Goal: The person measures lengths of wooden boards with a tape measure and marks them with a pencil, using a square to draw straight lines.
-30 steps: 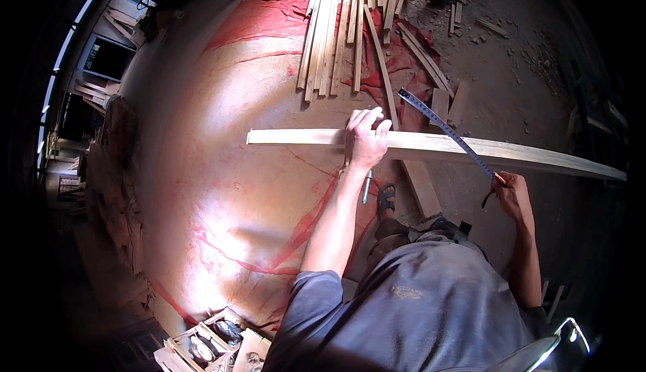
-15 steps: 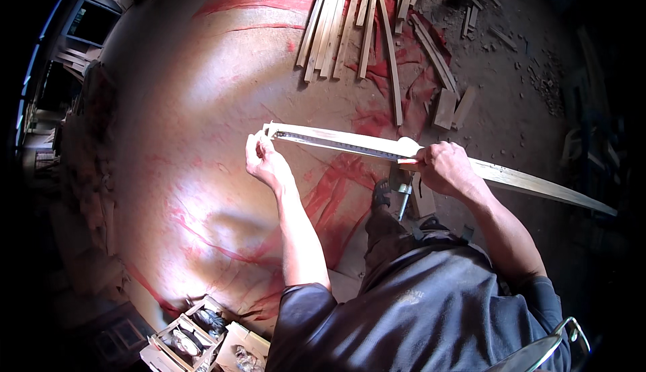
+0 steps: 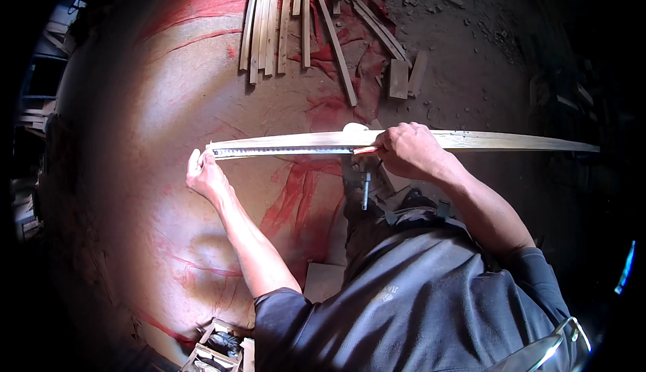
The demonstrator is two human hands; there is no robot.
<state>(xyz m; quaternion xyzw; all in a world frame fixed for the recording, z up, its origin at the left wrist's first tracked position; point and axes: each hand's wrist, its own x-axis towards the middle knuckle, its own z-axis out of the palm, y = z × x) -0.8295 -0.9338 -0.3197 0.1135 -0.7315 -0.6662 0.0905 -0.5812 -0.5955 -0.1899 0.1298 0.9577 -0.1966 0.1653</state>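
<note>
Since one second ago, a clear change: steel measuring tape [image 3: 289, 150], at that time out in the air, now along the near side of the long wooden batten [image 3: 323, 139], between both hands. So, blade and wood now side by side, seemingly well in line. Left hand [image 3: 208, 178]: fingers pinched at the batten's left end, apparently on the tape's tip. Right hand [image 3: 409, 150]: fingers wrapped over the batten, just beside a red-coloured piece [image 3: 365, 150]. Farther ahead, partly over red sheeting [image 3: 195, 2], a pile of loose battens [image 3: 269, 22]; to their right, two short boards [image 3: 398, 79]. Just below the batten, a metal rod [image 3: 365, 191], contact impossible to tell; along the blade, no obstacle in sight.
</note>
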